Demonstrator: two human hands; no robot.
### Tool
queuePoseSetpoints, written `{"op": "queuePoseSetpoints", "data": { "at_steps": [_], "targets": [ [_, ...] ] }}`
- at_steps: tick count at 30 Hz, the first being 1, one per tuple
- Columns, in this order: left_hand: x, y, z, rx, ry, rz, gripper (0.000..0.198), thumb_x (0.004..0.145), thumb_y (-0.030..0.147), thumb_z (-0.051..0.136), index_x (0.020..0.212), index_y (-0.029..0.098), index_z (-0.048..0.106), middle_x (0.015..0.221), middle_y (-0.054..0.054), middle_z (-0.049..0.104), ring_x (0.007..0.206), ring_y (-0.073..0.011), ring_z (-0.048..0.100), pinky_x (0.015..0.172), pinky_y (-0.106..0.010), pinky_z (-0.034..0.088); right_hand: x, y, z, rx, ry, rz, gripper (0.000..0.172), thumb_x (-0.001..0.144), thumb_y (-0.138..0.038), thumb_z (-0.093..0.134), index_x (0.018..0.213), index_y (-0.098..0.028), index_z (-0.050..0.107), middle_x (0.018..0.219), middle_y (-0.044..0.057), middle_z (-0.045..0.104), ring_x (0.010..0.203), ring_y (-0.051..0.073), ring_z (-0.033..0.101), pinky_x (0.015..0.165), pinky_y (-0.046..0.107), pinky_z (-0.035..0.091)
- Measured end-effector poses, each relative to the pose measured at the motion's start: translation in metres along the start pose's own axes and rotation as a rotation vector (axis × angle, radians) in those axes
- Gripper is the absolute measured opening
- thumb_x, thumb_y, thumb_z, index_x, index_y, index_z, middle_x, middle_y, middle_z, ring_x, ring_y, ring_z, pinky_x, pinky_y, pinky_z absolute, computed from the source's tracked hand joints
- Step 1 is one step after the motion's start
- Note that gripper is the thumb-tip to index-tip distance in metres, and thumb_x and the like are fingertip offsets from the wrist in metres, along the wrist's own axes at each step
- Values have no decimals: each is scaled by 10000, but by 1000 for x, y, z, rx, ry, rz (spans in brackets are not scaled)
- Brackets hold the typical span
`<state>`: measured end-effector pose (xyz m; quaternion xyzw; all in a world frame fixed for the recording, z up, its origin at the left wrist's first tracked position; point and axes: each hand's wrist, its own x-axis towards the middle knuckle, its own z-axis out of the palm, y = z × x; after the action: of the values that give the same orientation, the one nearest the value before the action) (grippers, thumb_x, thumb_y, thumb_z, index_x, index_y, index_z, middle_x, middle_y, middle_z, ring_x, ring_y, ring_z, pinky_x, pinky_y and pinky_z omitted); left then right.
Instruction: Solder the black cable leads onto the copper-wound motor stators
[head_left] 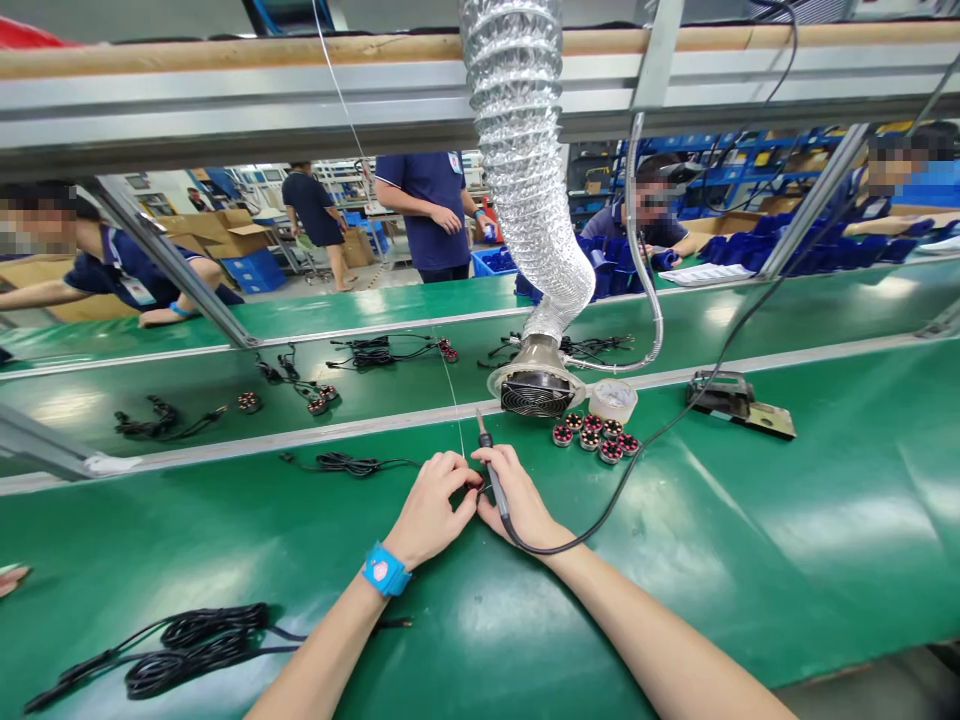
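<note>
My right hand [523, 502] holds a soldering iron [495, 485] against its palm, the tip pointing up and away from me. Its fingers also reach a small dark red part, mostly hidden between both hands. My left hand [429, 508], a blue band at the wrist, is closed on that part from the other side. A thin solder wire [453, 385] hangs down to just beyond the fingertips. Behind my left hand lies a black cable [349, 463]. To the right, several round coil parts [590, 438] with red and black tops sit together on the green bench [720, 530].
A fume extractor fan [536, 390] on a silver duct [517, 130] hangs beyond my hands, near a tape roll [613, 400]. An iron stand [739, 402] is at right. Bundled cables [199, 645] lie front left. Cables and coils line the conveyor [397, 385]; people work beyond.
</note>
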<state>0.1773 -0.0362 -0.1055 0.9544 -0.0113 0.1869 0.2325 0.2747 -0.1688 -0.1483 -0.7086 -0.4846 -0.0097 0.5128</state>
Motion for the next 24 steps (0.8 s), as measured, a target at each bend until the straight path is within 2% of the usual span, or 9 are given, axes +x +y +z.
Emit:
{"op": "queuePoseSetpoints", "data": {
  "at_steps": [6, 9, 12, 15, 17, 19, 21, 24],
  "targets": [
    [-2, 5, 6, -96, -37, 15, 116, 905, 241, 555, 851, 198, 649, 936, -44, 577, 913, -188, 496, 859, -357, 419, -4, 5, -2, 49, -27, -43, 677, 653, -19, 521, 1289, -230, 422, 1185, 79, 430, 1055, 196, 546, 945, 346, 480],
    [0, 4, 7, -260, 22, -43, 189, 922, 253, 534, 788, 187, 650, 919, -47, 595, 919, -178, 522, 874, -341, 437, -4, 6, 0, 30, 2, -56, 616, 701, -41, 533, 1280, -228, 438, 1178, 85, 444, 1069, 201, 554, 955, 356, 481],
    [3, -1, -6, -523, 130, -163, 204, 900, 290, 572, 766, 175, 674, 1041, -66, 619, 995, -182, 567, 917, -324, 462, -2, 2, 0, 0, 90, -77, 535, 767, -80, 544, 1274, -225, 450, 1158, 87, 470, 1058, 195, 563, 948, 354, 485],
    [5, -12, -26, -676, 219, -303, 246, 883, 360, 586, 812, 163, 714, 1039, -80, 649, 808, -156, 605, 771, -297, 513, 0, -4, -4, -9, 183, -81, 403, 852, -138, 532, 1244, -219, 483, 1110, 76, 514, 965, 163, 592, 902, 321, 498],
    [3, -19, -36, -625, 269, -365, 264, 871, 388, 594, 866, 169, 741, 919, -64, 663, 698, -139, 576, 686, -280, 496, 0, -6, -8, -3, 240, -55, 256, 919, -193, 498, 1172, -217, 534, 1045, 59, 564, 895, 145, 608, 846, 291, 505],
    [-4, -25, -38, -515, 299, -397, 260, 858, 396, 607, 895, 190, 762, 826, -44, 644, 725, -149, 572, 696, -275, 471, -2, -7, -10, 25, 290, -5, 178, 959, -250, 476, 1108, -212, 566, 969, 44, 609, 817, 134, 618, 769, 265, 507],
    [-14, -29, -33, -434, 297, -420, 256, 849, 407, 612, 876, 210, 773, 779, -32, 610, 762, -156, 570, 707, -269, 445, -6, -6, -10, 73, 315, 53, 172, 974, -296, 463, 1056, -196, 577, 874, 33, 630, 707, 123, 610, 668, 246, 498],
    [-26, -30, -18, -397, 259, -465, 263, 837, 417, 609, 809, 209, 768, 722, -18, 565, 675, -133, 522, 628, -253, 391, -12, -3, -7, 142, 316, 107, 211, 982, -336, 438, 965, -176, 573, 700, 5, 596, 553, 110, 562, 533, 225, 450]
  ]
}}
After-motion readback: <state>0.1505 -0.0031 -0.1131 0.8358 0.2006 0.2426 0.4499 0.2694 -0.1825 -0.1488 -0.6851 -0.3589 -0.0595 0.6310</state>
